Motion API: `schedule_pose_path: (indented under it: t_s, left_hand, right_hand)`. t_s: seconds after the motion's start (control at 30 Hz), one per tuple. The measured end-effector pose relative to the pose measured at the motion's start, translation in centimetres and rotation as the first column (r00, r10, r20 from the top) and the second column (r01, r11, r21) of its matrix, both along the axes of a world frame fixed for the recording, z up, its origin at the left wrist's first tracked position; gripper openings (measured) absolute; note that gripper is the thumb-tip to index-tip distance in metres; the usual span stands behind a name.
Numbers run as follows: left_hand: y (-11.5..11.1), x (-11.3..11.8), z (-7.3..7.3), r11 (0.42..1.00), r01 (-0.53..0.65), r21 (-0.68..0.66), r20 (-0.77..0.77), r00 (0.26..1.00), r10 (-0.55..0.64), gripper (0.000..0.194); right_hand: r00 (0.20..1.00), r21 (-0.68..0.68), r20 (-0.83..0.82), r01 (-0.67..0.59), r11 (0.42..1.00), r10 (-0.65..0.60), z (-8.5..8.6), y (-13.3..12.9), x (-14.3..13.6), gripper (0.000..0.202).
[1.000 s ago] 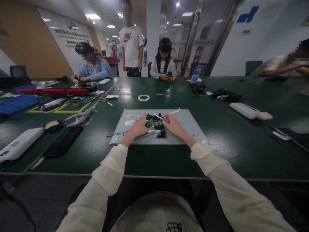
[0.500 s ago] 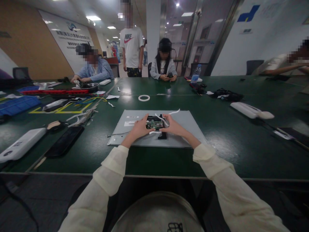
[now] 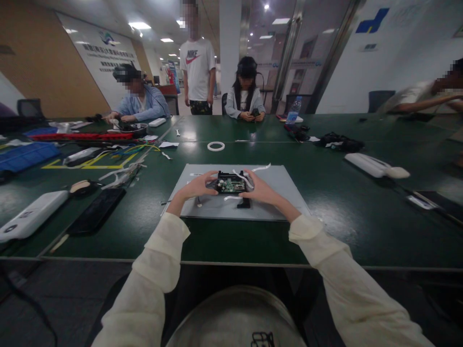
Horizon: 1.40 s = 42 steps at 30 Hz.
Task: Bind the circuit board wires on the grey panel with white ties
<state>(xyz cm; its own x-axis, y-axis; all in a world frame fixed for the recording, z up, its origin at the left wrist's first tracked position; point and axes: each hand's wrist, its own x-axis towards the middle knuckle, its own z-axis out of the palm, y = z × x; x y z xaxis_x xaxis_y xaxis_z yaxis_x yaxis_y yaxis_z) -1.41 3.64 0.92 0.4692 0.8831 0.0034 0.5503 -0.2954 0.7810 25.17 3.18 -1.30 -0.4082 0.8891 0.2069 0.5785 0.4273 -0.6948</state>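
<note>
Circuit module [image 3: 231, 184]: green board, black plastic frame, over middle of smooth grey panel [image 3: 279, 177]. Left hand [image 3: 200, 185]: thumb and fingers parted, C-shaped, at module's left end; hold on it cannot be told. Right hand [image 3: 263, 190]: similarly curved at right end, white ribbon strip [image 3: 243, 179] curling by fingers; firmness of grip cannot be told. Black angular piece [image 3: 244, 204] below right thumb. Panel edges thin, straight; glossy green tabletop [image 3: 333, 207] extends around. Smooth white ring [image 3: 216, 146] beyond far edge.

Markings on circuit board [image 3: 231, 186] too small, blue tray [image 3: 32, 162] cut off (left edge), wall lettering [image 3: 108, 51] blurred
</note>
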Motion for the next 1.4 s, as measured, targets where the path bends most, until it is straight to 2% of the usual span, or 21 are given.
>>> schedule_pose_path:
  t_s: [0.13,0.27,0.5,0.97,1.2,1.4]
  left_hand:
    - [0.4,0.1,-0.7,0.998,-0.035,0.05,-0.029,0.999,0.036,0.07]
    - [0.6,0.6,-1.4,0.987,-0.043,0.156,-0.076,0.996,0.056,0.063]
    - [0.2,1.9,-1.7,0.964,-0.051,0.26,-0.133,0.987,0.088,0.054]
    - [0.0,1.9,-2.3,0.951,0.006,0.309,-0.203,0.977,0.06,0.056]
    - [-0.4,2.0,-1.8,0.953,0.018,0.301,-0.215,0.975,0.05,0.054]
    - [-0.5,1.9,-1.8,0.958,0.017,0.286,-0.231,0.972,0.051,0.057]
  right_hand:
    - [1.0,-0.021,-0.014,-0.001,1.0,0.001,0.1,-0.1,0.0,0.094]
    - [0.999,-0.022,-0.032,-0.011,1.0,0.01,0.0,0.1,0.4,0.095]
    - [0.999,-0.025,-0.041,-0.014,1.0,0.013,0.1,0.6,1.6,0.094]
    - [1.0,-0.019,-0.018,-0.022,1.0,0.022,0.3,0.4,1.7,0.093]
    - [1.0,-0.007,0.001,-0.02,1.0,0.02,0.3,0.5,1.8,0.092]
    - [1.0,-0.053,-0.004,-0.024,0.998,0.024,0.6,0.3,1.8,0.09]
